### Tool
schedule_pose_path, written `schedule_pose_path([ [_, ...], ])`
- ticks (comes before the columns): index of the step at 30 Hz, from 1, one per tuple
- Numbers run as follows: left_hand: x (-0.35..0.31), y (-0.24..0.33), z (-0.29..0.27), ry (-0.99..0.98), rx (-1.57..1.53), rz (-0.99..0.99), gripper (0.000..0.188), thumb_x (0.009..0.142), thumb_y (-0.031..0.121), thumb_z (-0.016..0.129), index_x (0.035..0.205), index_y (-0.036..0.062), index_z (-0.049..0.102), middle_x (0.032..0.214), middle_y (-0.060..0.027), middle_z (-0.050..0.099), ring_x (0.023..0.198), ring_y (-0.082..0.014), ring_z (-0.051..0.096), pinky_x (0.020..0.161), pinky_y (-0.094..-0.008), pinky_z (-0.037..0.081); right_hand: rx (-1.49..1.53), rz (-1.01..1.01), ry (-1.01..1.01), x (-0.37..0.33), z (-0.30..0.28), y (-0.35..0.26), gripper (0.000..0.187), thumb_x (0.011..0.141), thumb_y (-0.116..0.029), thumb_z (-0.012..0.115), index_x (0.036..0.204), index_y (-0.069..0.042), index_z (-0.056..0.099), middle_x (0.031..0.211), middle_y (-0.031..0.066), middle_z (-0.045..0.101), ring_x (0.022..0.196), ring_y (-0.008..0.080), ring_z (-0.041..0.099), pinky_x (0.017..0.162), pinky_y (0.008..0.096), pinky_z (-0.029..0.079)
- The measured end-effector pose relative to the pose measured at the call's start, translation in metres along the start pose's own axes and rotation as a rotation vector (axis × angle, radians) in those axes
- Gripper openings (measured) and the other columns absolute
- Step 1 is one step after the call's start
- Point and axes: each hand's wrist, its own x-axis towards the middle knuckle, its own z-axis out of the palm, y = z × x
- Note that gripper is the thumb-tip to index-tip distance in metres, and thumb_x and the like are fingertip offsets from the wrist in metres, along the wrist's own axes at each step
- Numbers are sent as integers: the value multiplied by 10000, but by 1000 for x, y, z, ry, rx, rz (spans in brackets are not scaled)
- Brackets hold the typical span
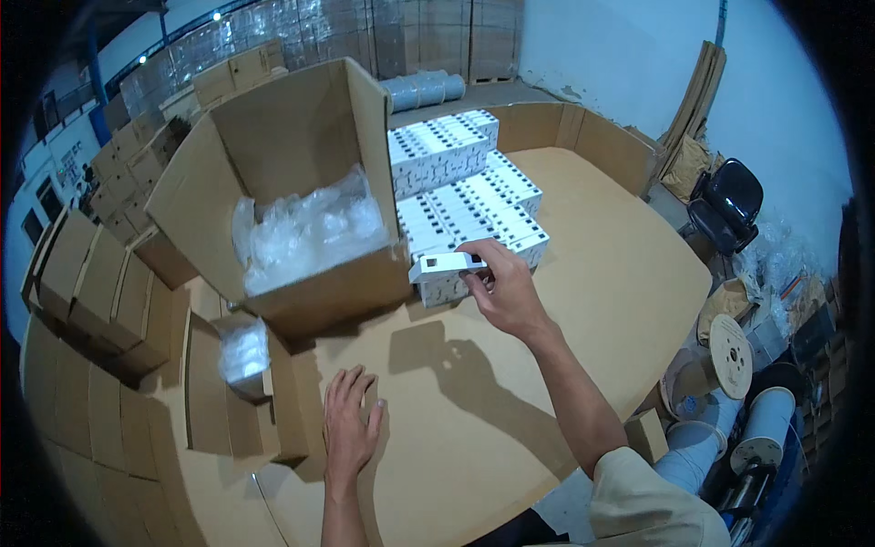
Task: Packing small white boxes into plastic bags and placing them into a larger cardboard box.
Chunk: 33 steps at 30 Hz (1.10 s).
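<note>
My right hand [503, 290] pinches one end of a small white box [443, 263] with dark square openings, just in front of the stacked white boxes [474, 205]. Flat on the brown tabletop [474, 383] rests my left hand [351, 424], its fingers stretched out and nothing in them. Beside it, to the left, stands a small open carton [290, 401] with a bubble-wrapped item [244, 351] inside. A large open carton [301, 314] behind holds a heap of clear bubble wrap [314, 232].
Rows of brown cartons [100, 283] line the left side. A cardboard strip [606, 150] edges the table's far right. Beyond the table on the right are a black chair [726, 202], a cable spool [729, 356] and wrapped rolls [766, 424]. Wrapped pallets stand at the back.
</note>
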Motion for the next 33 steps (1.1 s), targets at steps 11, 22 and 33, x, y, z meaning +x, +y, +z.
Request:
schedule_pose_path([
  [11, -7, -10, -21, 85, -785, -330, 340, 1074, 209, 522, 1381, 63, 521, 915, -101, 744, 878, -169, 701, 855, -351, 547, 135, -57, -222, -79, 88, -35, 324, 826, 54, 676, 1126, -54, 622, 1052, 143, 639, 916, 372, 661, 753, 460, 541],
  [22, 5, -13, -11, 207, -1120, -327, 365, 1013, 95, 637, 1350, 58, 500, 1094, -134, 707, 969, -125, 647, 806, -290, 559, 274, -177, -224, -95, 107, -36, 362, 862, 61, 664, 1216, -4, 624, 1388, 194, 489, 1063, 319, 689, 849, 385, 626],
  [33, 5, -12, -12, 200, -819, -255, 391, 937, -46, 652, 1316, -6, 565, 1188, -144, 712, 1105, -194, 680, 943, -324, 554, 370, 147, -315, -92, 118, -7, 425, 886, 71, 673, 1249, 7, 462, 1197, 183, 626, 1148, 267, 665, 989, 373, 580],
])
